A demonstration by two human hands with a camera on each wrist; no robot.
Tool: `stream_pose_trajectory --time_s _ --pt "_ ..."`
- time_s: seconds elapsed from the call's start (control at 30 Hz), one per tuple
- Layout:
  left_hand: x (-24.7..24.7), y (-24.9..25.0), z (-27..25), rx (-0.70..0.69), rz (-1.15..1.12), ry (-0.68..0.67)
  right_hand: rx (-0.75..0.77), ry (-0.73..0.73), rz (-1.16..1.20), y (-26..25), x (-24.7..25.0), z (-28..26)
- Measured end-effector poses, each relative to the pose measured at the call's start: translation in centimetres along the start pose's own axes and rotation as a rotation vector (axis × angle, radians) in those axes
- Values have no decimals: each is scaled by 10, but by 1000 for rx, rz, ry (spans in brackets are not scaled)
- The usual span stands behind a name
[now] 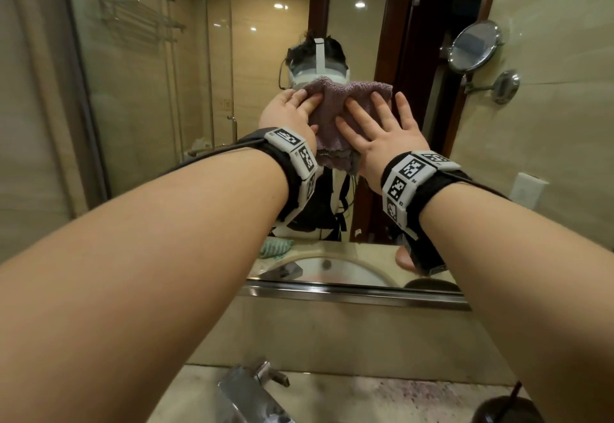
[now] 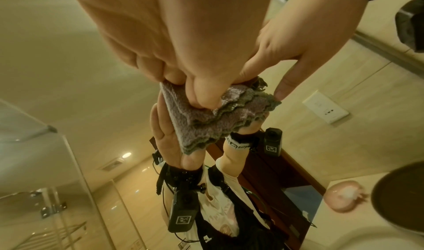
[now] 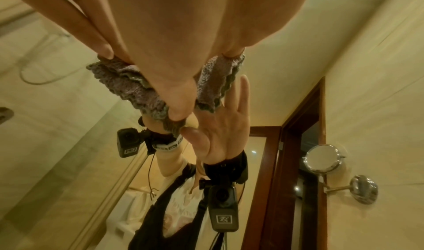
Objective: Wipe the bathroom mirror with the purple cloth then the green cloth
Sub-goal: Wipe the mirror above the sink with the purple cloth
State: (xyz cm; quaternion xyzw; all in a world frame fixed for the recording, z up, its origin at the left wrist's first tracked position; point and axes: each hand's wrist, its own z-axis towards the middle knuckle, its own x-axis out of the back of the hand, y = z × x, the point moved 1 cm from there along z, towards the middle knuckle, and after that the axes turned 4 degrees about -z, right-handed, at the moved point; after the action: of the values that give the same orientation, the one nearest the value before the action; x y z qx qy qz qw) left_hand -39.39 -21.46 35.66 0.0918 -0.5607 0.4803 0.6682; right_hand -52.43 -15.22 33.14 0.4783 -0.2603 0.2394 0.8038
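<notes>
The purple cloth is spread flat against the big wall mirror, at about head height. My left hand presses its left part with straight fingers. My right hand lies flat on its right part, fingers spread. In the left wrist view the cloth hangs folded below my thumb, its scalloped grey edge showing. The right wrist view has the cloth pinned to the glass under my palm. The green cloth shows only as a reflection low in the mirror; my left arm hides the counter there.
A chrome faucet rises from the stone counter below my arms. A dark cup stands at the bottom right. A round swing-arm mirror and a wall outlet are on the right wall.
</notes>
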Motion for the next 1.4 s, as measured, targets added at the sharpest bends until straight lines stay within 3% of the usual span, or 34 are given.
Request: stream_pose_trajectory --time_s 0.57,0.73,0.87,1.07,1.3,1.4 --pt "-59 -160 -39 79 104 -31 80 -4 44 -130 110 64" --pt "-76 -203 -49 135 161 -99 143 -6 56 -166 146 80" --pt "-84 -234 -51 232 70 -103 177 22 84 -190 165 94" --pt "-88 -248 -51 208 185 -162 182 52 86 -200 174 102" --pt "-91 -246 -49 243 106 -123 182 55 53 -192 172 100" --pt "-81 -237 -54 193 187 -140 167 62 56 -180 161 96"
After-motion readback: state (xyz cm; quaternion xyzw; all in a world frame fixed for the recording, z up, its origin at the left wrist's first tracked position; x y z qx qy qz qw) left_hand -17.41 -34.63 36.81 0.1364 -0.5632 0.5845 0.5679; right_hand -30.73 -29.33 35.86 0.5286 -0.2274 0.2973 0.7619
